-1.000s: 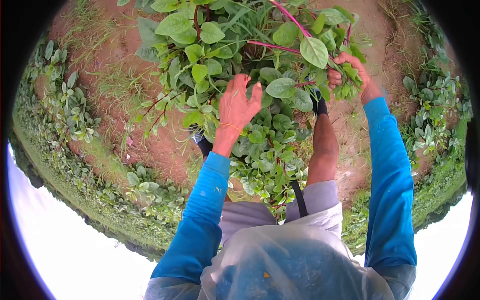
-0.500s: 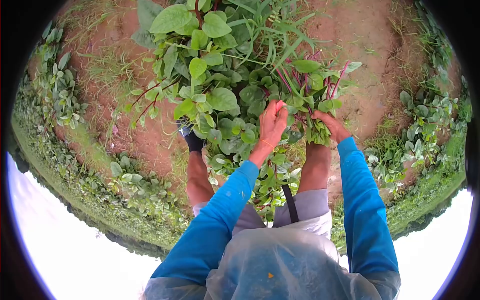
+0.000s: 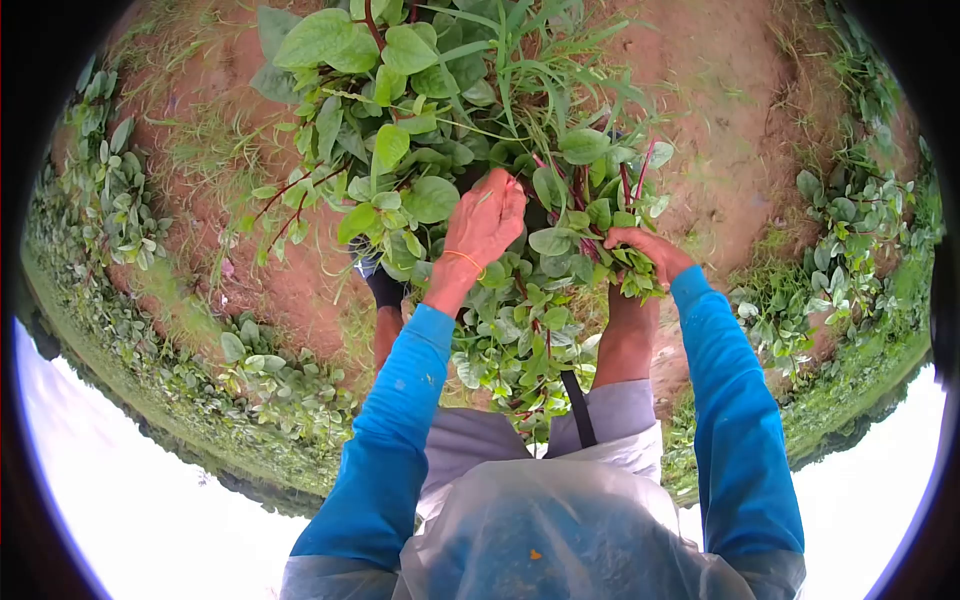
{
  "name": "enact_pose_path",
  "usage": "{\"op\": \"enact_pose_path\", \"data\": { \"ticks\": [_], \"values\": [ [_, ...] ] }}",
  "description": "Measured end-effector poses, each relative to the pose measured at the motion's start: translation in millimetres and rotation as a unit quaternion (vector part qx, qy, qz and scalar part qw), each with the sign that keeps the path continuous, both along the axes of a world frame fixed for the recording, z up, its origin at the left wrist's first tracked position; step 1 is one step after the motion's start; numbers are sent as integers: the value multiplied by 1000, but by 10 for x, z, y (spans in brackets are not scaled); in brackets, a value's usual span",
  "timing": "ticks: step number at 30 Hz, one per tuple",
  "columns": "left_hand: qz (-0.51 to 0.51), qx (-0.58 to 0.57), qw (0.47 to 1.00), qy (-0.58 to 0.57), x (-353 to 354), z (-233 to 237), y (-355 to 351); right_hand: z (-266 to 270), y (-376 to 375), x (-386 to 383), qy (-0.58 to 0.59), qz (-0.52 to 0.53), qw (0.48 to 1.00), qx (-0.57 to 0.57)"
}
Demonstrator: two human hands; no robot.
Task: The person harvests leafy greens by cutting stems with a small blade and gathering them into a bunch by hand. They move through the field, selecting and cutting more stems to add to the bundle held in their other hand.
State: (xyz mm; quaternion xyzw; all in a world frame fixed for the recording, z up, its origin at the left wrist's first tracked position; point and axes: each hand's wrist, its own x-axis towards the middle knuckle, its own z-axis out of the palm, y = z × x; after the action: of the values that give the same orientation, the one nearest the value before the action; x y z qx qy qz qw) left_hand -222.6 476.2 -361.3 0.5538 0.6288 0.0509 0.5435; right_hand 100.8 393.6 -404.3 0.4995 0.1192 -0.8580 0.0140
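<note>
My right hand [image 3: 648, 254] is closed around a bunch of cut-looking Malabar spinach stems [image 3: 622, 190], purple-red with green leaves, held over my right shin. My left hand [image 3: 487, 222], with a thin yellow band at its wrist, reaches into the leafy Malabar spinach plant [image 3: 432, 199] in front of me. Its fingers are bent together near the stems. Leaves and the back of the hand hide whatever lies between the fingertips. A small pink patch shows at the fingertips.
Long grass blades [image 3: 520, 60] grow among the plant's far leaves. Reddish-brown soil [image 3: 700, 120] lies on both sides, with further leafy rows [image 3: 845, 240] to right and left. My legs straddle the plant, and a dark strap [image 3: 578, 408] hangs between them.
My left hand has moved left and slightly up, away from the bunch and into the plant. My right hand stays nearly in place, with the bunch shifted a little left.
</note>
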Motion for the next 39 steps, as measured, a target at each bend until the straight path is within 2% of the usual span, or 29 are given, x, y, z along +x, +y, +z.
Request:
{"op": "enact_pose_path", "data": {
  "ticks": [1,2,3,4,5,9,10,11,12,13,15,17,18,19,20,21,23,24,25,27,28,30,31,32,33,35,37,38,39],
  "values": [
    [-65,6,995,73,-78,-66,19,89,103,-38,9,-32,999,-43],
    [-68,5,995,72,-105,-118,10,149,158,-66,18,-64,994,-86],
    [-125,-35,984,124,-116,-159,26,136,137,-39,17,-66,994,-86],
    [-180,-75,965,174,-112,-205,44,134,117,-4,35,-41,998,24],
    [-180,-74,965,173,-70,-268,73,128,102,27,52,-14,989,135],
    [-307,-120,929,168,131,-605,129,365,224,-85,60,-64,977,197],
    [-354,-125,913,161,123,-722,121,443,338,-108,9,-87,996,24],
    [-355,-118,913,163,99,-809,79,492,413,-112,-43,-106,982,-150],
    [-319,-137,923,167,66,-895,6,479,438,-113,-93,-70,973,-200],
    [-284,-156,930,172,24,-920,-30,579,430,-59,-91,-74,974,-193],
    [-193,-80,968,142,-132,-673,-192,831,328,128,-92,-128,987,8],
    [-146,-84,984,52,-265,-162,-127,813,328,357,-91,-154,960,-217],
    [-112,-80,990,18,-284,155,-41,830,300,456,-85,-162,961,-209],
    [-78,-74,994,-18,-281,474,85,881,239,541,-16,-243,948,-206],
    [-50,12,998,-34,-312,788,211,934,201,548,56,-319,924,-203],
    [-22,98,994,-51,-362,1054,410,1025,284,439,63,-324,924,-192],
    [118,126,984,-35,-580,1511,932,1309,486,162,118,-490,852,-138],
    [238,121,953,-143,-659,1626,1239,1178,320,175,93,-535,825,-155],
    [279,146,931,-182,-708,1631,1613,1138,318,79,101,-536,825,-149],
    [209,145,960,-116,-713,1574,2418,1132,390,-243,101,-559,810,-147],
    [208,96,969,-90,-693,1392,2809,1098,424,-372,105,-561,809,-143],
    [157,-3,985,-66,-451,1206,3368,1003,493,-619,182,-594,767,-161],
    [95,-24,992,-84,-355,1062,3560,939,518,-747,182,-594,767,-160],
    [32,-46,993,-101,-276,953,3638,871,551,-875,226,-621,733,-162],
    [31,-47,993,-101,-193,892,3566,836,595,-985,269,-646,695,-165],
    [-160,165,973,-12,12,807,3351,850,809,-1145,267,-631,709,-163],
    [-152,211,965,-30,168,1054,2726,855,999,-1272,265,-617,723,-162],
    [-149,162,975,-29,236,1190,2369,851,1086,-1324,257,-596,744,-159],
    [-156,203,965,-50,223,1190,1988,827,1160,-1356,250,-572,765,-157]
  ]
}}
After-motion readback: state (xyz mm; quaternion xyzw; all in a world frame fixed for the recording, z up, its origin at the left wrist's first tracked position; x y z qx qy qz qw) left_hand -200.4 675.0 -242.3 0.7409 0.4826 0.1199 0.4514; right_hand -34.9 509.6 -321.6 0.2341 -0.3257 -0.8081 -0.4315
